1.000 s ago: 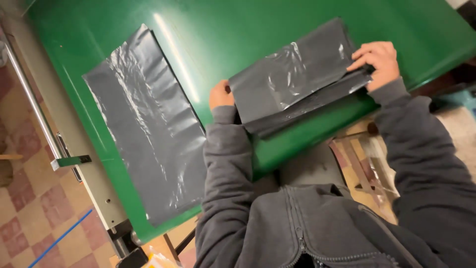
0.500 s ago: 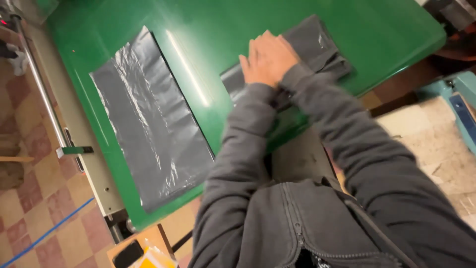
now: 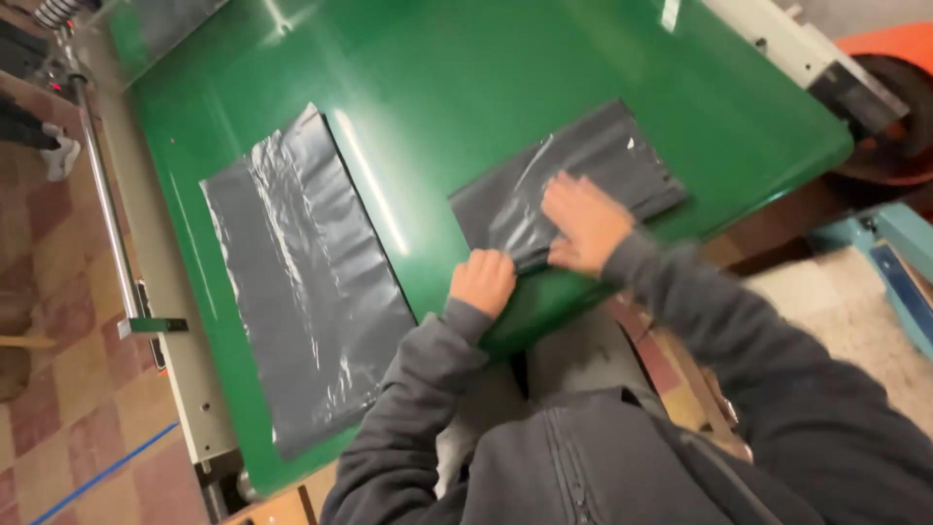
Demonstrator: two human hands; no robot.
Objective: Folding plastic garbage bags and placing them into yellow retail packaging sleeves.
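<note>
A folded stack of grey plastic bags (image 3: 573, 180) lies on the green table (image 3: 466, 87) near its front edge. My left hand (image 3: 483, 280) is curled at the stack's near corner, fingers tucked against the plastic. My right hand (image 3: 583, 222) lies flat on top of the stack with fingers spread, pressing it down. A second grey plastic bag (image 3: 301, 282) lies unfolded and flat on the table to the left, apart from both hands. Dark grey sleeves cover both my arms.
A metal rail (image 3: 107, 214) with a clamp (image 3: 151, 326) runs along the table's left side. Tiled floor (image 3: 49, 437) shows at the left. Machine parts, one orange (image 3: 884, 49) and one blue (image 3: 899, 262), stand at the right.
My right hand slid from the stack's far right corner to its middle. My left hand, briefly beside the right on top, is back at the near corner. The stack now lies flatter.
</note>
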